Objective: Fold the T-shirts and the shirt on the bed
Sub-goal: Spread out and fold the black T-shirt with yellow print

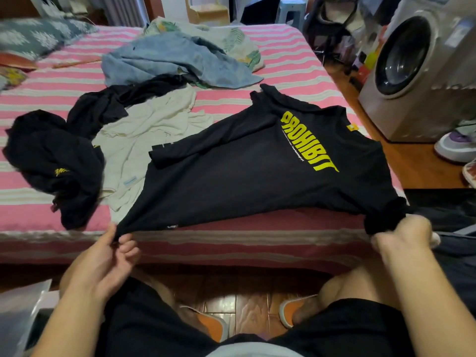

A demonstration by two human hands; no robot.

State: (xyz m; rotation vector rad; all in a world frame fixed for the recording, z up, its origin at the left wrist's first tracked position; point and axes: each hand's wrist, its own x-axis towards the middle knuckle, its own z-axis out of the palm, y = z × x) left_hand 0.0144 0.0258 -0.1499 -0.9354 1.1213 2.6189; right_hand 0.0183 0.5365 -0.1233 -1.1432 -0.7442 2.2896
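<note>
Black cotton T-shirt with yellow "PROHIBIT" lettering [247, 173], spread across the near half of the pink-and-cream striped bed [291, 55], one sleeve already turned in over the body, its near edge lifted clear of the mattress edge. At 7 o'clock from the shirt the left hand [108, 256] pinches one corner of this edge between thumb and forefinger, the other fingers loosely curled and apart. At 4 o'clock the right hand [404, 235] grips a bunched wad of black cloth at the other corner, fingers curled round it; the fingertips are hidden. The step in hand appears to be drawing the garment taut and square before folding. The next move probably calls for laying the edge flat, then carrying both corners toward 12 o'clock. At 10 o'clock lie a crumpled cream T-shirt [144, 132] and two black garments [59, 161]; at 11 o'clock, a pale blue denim shirt [167, 60], all unfolded. A grey front-loading washing machine [417, 65] stands at 2 o'clock.
</note>
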